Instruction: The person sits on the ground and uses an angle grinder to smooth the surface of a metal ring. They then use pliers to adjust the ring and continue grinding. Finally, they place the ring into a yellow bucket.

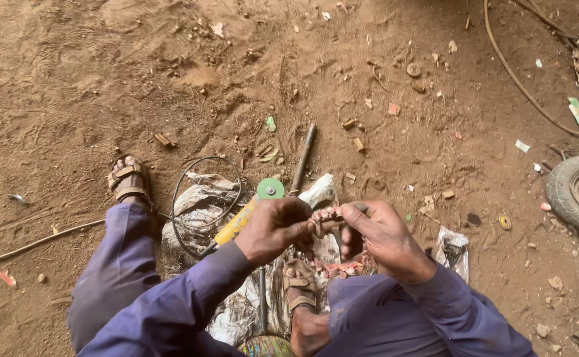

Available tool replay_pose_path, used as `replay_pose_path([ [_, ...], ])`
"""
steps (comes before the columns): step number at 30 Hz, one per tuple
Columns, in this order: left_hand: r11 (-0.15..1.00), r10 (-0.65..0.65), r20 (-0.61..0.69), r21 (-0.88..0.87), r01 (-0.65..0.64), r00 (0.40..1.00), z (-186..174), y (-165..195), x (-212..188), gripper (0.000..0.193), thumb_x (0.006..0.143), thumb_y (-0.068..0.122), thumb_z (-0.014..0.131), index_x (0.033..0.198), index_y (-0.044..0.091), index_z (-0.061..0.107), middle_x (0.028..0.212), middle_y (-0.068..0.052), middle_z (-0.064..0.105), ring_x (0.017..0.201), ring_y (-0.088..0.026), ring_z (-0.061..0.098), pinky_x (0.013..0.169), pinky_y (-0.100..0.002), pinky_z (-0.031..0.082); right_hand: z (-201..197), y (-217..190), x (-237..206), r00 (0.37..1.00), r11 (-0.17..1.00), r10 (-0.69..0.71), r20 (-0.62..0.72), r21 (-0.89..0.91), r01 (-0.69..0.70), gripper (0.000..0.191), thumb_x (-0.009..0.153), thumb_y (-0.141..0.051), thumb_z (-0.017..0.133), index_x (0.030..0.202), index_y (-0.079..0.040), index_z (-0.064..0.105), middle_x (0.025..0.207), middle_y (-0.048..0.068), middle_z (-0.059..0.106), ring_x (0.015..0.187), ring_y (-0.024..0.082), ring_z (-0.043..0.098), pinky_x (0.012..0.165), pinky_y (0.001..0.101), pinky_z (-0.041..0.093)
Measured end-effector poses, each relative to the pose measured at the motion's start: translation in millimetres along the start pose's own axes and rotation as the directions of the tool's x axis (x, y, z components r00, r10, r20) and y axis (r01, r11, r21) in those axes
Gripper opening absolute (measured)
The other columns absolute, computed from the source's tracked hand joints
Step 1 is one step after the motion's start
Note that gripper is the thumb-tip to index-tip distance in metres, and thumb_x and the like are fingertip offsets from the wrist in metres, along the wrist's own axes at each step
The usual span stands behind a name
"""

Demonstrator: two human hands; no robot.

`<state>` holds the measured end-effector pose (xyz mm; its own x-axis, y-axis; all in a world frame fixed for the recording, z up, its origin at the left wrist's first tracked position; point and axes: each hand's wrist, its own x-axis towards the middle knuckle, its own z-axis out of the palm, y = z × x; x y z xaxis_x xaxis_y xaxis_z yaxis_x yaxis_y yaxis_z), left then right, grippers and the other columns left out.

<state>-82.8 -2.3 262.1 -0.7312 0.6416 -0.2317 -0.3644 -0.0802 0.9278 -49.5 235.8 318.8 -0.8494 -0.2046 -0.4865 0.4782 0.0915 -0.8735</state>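
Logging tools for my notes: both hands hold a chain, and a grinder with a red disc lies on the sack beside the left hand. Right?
Not quite: the head view shows the grinder's disc is green, not red. The rest holds: both hands, left and right, hold the chain, and the grinder lies on the sack beside the left hand.

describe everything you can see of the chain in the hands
The chain is a reddish, rusty-looking metal roller chain, its links showing as small lobes. It runs between the left hand and right hand, both pinching it, then droops in a loop toward the sandalled foot below.
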Motion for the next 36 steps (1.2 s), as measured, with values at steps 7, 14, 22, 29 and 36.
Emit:
replay_pose_path([
  [7,0.994,0.016,-0.028,-0.111,-0.019,0.999,2.1,-9.8,2.4,0.021,0.097,0.009,0.067,0.110,-0.008,0.070,0.087,-0.012,0.074,0.075,-0.016,0.069,0.068,-0.032,0.060,-10.0,-6.4,-3.0,0.992,0.937,0.064,0.111,0.337,-0.098,0.048,0.109,-0.027,0.036,0.107,0.011,0.067,0.075,0.014,0.069,0.063,0.023,0.067,0.060,0.0372,0.060],
  [14,0.981,-0.034,-0.091,-0.195,0.016,0.995,2.8,-12.2,3.4,0.023,0.095,0.012,0.068,0.111,-0.005,0.072,0.088,-0.009,0.075,0.073,-0.013,0.066,0.066,-0.030,0.057,-11.4,-3.8,-3.4,0.995,0.931,0.017,0.094,0.360,-0.050,0.048,0.110,-0.027,0.035,0.108,0.011,0.064,0.078,0.016,0.071,0.068,0.025,0.070,0.067,0.0411,0.061],
  [22,0.979,-0.074,-0.092,-0.198,0.055,0.993,6.4,-4.2,-2.7,0.019,0.096,0.011,0.067,0.104,-0.004,0.073,0.087,-0.010,0.075,0.070,-0.013,0.065,0.064,-0.029,0.057,-15.3,4.4,-2.4,0.995,0.933,-0.016,0.095,0.359,-0.019,0.046,0.112,-0.028,0.034,0.108,0.010,0.060,0.080,0.018,0.071,0.071,0.027,0.070,0.070,0.0431,0.061],
  [29,0.980,-0.082,-0.131,-0.192,0.056,0.988,7.1,-7.5,-2.6,0.017,0.096,0.010,0.066,0.105,-0.003,0.072,0.088,-0.010,0.076,0.070,-0.013,0.066,0.063,-0.029,0.056,-14.3,7.2,-2.9,0.997,0.922,-0.009,0.074,0.386,-0.020,0.046,0.111,-0.031,0.031,0.118,0.008,0.054,0.083,0.017,0.070,0.073,0.026,0.071,0.066,0.0391,0.063],
  [36,0.943,-0.172,-0.202,-0.317,0.102,0.964,4.0,-24.0,4.0,0.020,0.095,0.010,0.066,0.106,-0.006,0.069,0.089,-0.012,0.075,0.070,-0.016,0.070,0.062,-0.033,0.059,-12.3,-0.3,-2.1,0.987,0.892,-0.086,0.134,0.451,0.017,0.048,0.111,-0.029,0.037,0.139,0.008,0.050,0.091,0.015,0.070,0.077,0.019,0.071,0.070,0.0390,0.066],
])
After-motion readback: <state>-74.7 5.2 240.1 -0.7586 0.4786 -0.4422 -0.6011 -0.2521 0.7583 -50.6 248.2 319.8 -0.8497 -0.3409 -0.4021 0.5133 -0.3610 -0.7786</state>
